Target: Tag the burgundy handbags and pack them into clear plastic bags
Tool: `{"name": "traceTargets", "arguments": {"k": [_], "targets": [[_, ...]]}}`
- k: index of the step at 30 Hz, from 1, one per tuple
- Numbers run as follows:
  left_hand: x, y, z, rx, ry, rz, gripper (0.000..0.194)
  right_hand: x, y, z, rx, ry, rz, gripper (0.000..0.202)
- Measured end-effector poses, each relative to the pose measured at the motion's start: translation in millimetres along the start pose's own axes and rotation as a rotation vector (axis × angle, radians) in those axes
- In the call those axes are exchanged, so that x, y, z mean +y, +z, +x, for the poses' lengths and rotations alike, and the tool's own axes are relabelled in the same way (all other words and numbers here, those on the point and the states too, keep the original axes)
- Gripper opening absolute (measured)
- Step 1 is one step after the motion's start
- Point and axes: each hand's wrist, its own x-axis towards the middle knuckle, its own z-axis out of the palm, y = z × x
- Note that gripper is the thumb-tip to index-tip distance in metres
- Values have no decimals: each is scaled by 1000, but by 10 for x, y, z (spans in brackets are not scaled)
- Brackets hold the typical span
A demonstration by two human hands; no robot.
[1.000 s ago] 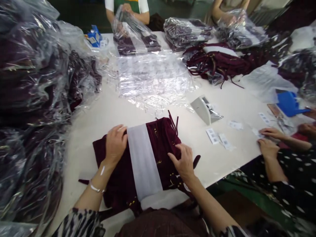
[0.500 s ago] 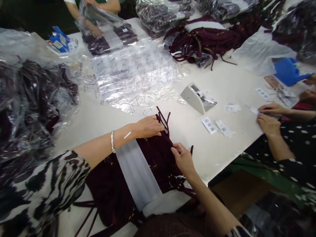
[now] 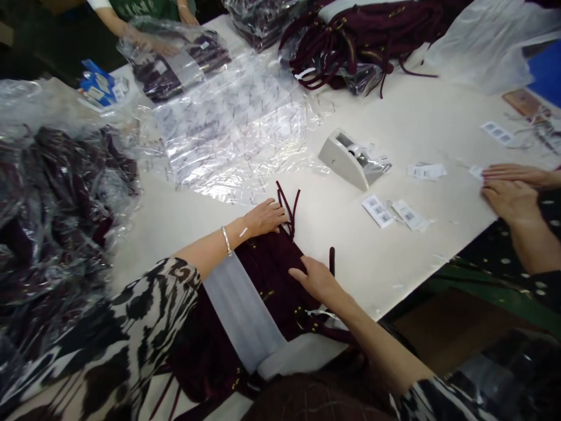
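A folded dark maroon garment [image 3: 280, 266] with thin cords and small gold-coloured fittings lies in front of me. A pale band [image 3: 243, 316] runs across it. My left hand [image 3: 266, 217], with a silver bangle on the wrist, rests on the garment's far corner, its fingers stretched out and slightly apart. Just beyond those fingers, loose maroon cords [image 3: 289, 210] stick out over the table. My right hand [image 3: 319, 283] is at the garment's right edge, with the edge between thumb and fingers. What the right fingers do underneath is partly hidden.
A grey tape dispenser [image 3: 350, 161] and label cards [image 3: 377, 210] are on the white table [image 3: 350, 228]. Clear printed plastic bags [image 3: 232, 128] lie beyond. Bagged garments [image 3: 65, 216] pile at left. A co-worker's hands [image 3: 512, 193] are at right, another person's hand [image 3: 160, 45] at far left.
My left fingers have straightened from a curled hold near the cords. My right hand has shifted slightly left and down along the garment's edge. The view has turned a little.
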Motion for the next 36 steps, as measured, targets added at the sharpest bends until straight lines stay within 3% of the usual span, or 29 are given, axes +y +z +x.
{"name": "traceTargets", "arguments": {"k": [5, 11, 13, 16, 19, 22, 24, 26, 28, 31, 34, 36], "targets": [[-140, 31, 61, -64, -13, -25, 24, 122, -139, -50, 77, 61, 6, 25], [-254, 136, 87, -2, -103, 19, 46, 145, -31, 69, 53, 121, -395, 43], [-130, 70, 52, 76, -141, 15, 48, 169, -25, 107, 72, 76, -441, 49], [282, -33, -80, 237, -227, 4, 60, 185, -57, 158, 116, 36, -449, 51], [756, 99, -267, 285, -334, -82, 70, 161, -145, 154, 126, 11, -384, 44], [999, 442, -388, 213, -395, -195, 67, 187, -316, -46, 207, -116, -199, 31], [1020, 635, -401, 208, -425, -226, 66, 285, -436, -322, 252, -196, -114, 24], [992, 732, -385, 229, -431, -240, 68, 451, -498, -658, 195, -212, -149, 20], [963, 747, -363, 235, -432, -251, 71, 649, -462, -968, 89, -192, -283, 11], [962, 702, -343, 230, -461, -247, 73, 892, -273, -1249, 85, -186, -501, 27], [1028, 628, -344, 232, -482, -231, 73, 976, -162, -1311, 96, -213, -580, 13], [1123, 570, -355, 256, -509, -220, 74, 939, -245, -1278, 17, -217, -583, 5]]}}
